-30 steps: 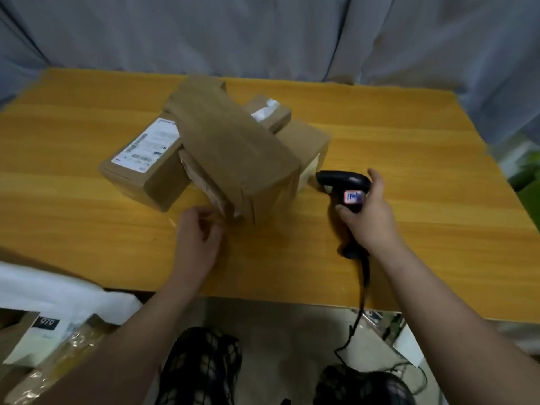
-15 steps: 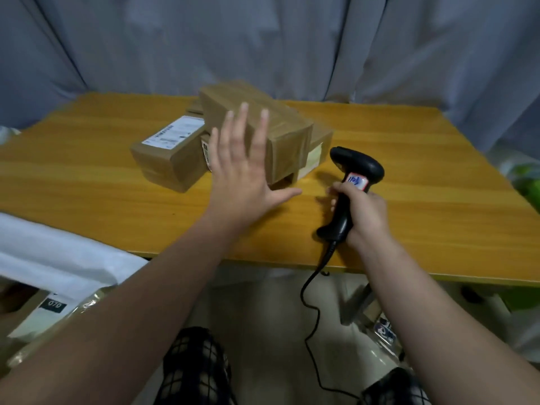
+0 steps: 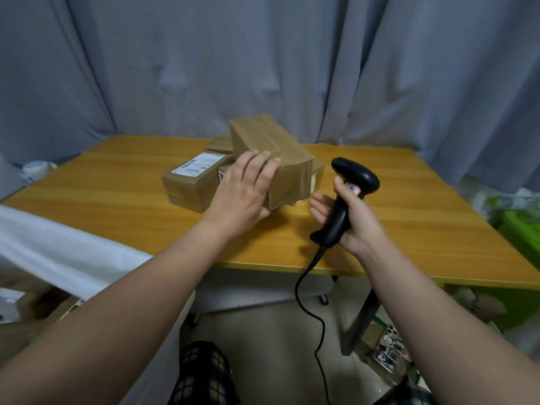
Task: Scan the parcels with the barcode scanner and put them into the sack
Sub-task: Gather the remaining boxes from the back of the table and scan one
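Note:
Several brown cardboard parcels are piled on the wooden table (image 3: 409, 200). A long parcel (image 3: 289, 159) lies tilted on top of the pile. A parcel with a white label (image 3: 190, 182) sits to its left. My left hand (image 3: 242, 194) lies against the long parcel's near left side, fingers straight and reaching its top edge; the thumb is hidden. My right hand (image 3: 356, 223) grips the handle of the black barcode scanner (image 3: 355, 176), held upright just right of the pile. The white sack (image 3: 58, 252) hangs below the table's left front edge.
A grey curtain closes off the back. The scanner's black cable (image 3: 304, 302) drops to the floor between my knees. Green items (image 3: 520, 229) stand at the right of the table, and more packages (image 3: 17, 305) lie at the lower left by the sack.
My left hand went from the table in front of the pile, up into the air, then onto the long parcel. My right hand lifted the scanner upright. The camera tilted upward.

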